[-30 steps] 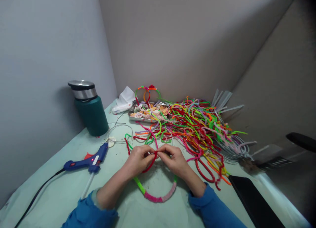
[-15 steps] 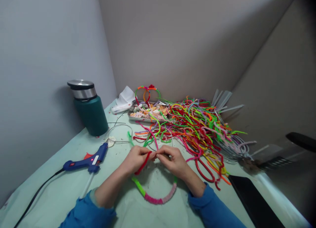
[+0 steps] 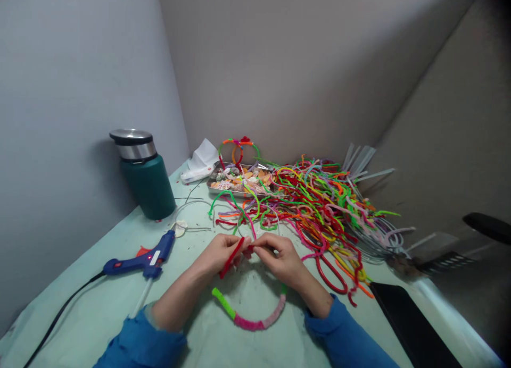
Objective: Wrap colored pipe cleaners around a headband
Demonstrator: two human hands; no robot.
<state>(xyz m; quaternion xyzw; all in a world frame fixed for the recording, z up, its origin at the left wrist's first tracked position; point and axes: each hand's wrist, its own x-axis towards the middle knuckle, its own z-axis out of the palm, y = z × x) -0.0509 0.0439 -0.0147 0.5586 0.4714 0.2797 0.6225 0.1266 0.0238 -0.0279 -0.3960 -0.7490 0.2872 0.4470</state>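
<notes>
Between my two hands, at the middle of the table, is a red pipe cleaner. My left hand pinches it, and one end sticks out over the fingers toward me. Fingers of my right hand pinch at the same spot, close against the left fingertips; a bit of red shows there. Below the hands lies a curved band wrapped in pipe cleaner, green, magenta and pale pink in turn. Its upper part is hidden by my hands. A green pipe cleaner arches up beyond my left hand.
A large heap of coloured pipe cleaners fills the back right. Behind stands a metal tray of shells. At left are a blue glue gun with a lit red light and a green bottle. A black flat object lies at right.
The red pipe cleaner has shifted and tilted slightly in my left fingers. The green strand beyond my left hand has swung up into an arch. My right hand has hardly moved.
</notes>
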